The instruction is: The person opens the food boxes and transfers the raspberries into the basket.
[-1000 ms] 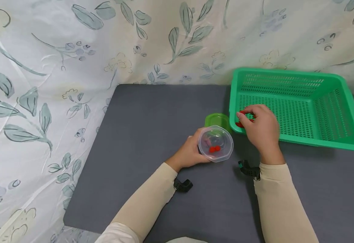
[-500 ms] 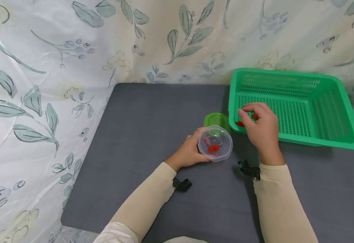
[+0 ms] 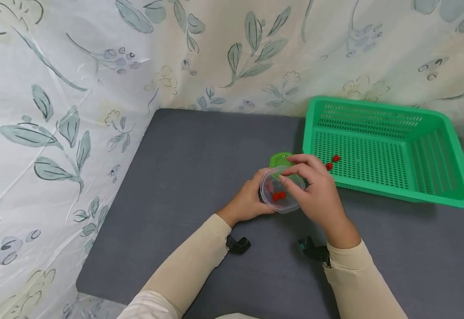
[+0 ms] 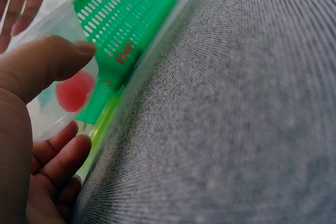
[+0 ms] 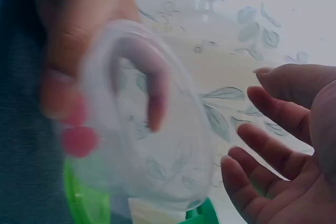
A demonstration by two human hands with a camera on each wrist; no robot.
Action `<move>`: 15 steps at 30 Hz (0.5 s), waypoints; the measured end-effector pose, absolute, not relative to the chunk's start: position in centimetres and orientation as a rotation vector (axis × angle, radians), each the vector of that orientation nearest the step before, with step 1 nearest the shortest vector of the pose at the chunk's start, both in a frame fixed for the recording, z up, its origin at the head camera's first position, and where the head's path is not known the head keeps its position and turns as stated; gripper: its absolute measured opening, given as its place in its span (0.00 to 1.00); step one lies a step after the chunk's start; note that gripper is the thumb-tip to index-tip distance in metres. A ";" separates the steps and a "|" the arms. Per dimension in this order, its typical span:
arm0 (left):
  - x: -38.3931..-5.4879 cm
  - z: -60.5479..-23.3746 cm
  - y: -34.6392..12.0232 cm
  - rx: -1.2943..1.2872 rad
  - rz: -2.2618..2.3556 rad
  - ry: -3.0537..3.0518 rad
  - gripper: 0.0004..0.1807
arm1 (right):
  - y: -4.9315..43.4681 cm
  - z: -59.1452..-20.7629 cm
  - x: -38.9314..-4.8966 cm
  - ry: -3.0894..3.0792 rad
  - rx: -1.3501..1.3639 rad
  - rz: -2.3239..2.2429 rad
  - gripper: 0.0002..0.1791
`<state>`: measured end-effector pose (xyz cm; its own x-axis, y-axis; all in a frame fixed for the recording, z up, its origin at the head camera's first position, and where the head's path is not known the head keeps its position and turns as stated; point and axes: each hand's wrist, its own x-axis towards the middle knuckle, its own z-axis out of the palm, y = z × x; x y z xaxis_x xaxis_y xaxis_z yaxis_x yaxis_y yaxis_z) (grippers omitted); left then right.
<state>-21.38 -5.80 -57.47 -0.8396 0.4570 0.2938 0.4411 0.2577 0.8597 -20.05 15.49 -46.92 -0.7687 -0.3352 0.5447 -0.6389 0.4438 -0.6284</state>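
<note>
My left hand (image 3: 252, 197) grips a clear plastic tub (image 3: 284, 207) by its side, thumb and fingers on opposite walls. Inside lie two small red, berry-like pieces (image 3: 279, 195); one shows through the wall in the left wrist view as a round red piece (image 4: 75, 92). Over the tub's right rim hovers my right hand (image 3: 315, 190), its fingers loosely bent. In the right wrist view, the fingers of that right hand (image 5: 283, 140) are spread apart beside the tub's mouth, with nothing seen between them. Two more red pieces (image 3: 336, 158) lie in the green basket (image 3: 375, 188).
Behind the tub is a light green lid-like piece (image 3: 280, 158), partly hidden by the tub and right hand. The basket stands at the back right of the dark grey table (image 3: 200, 155). A leaf-patterned cloth (image 3: 200, 53) borders the table's back and left.
My right hand has moved left from the basket's near-left corner to above the tub, uncovering two red pieces in the basket. My left hand keeps holding the tub in place.
</note>
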 end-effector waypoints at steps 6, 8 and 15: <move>-21.4 -57.1 -6.1 0.777 1.800 2.484 0.54 | 14.7 -48.1 -19.2 -2.531 0.765 1.190 0.07; -21.4 -56.9 -6.1 0.754 1.813 2.511 0.53 | 14.5 -48.5 -19.2 -2.573 0.739 1.172 0.07; -21.7 -56.7 -6.1 0.736 1.875 2.581 0.50 | 13.8 -49.1 -19.1 -2.612 0.683 1.134 0.07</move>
<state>-21.67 -6.07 -56.74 -0.8906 0.2778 0.3602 0.4284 0.2463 0.8694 -19.13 13.80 -49.14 -0.8698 -0.3292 0.3675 -0.4933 0.5958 -0.6338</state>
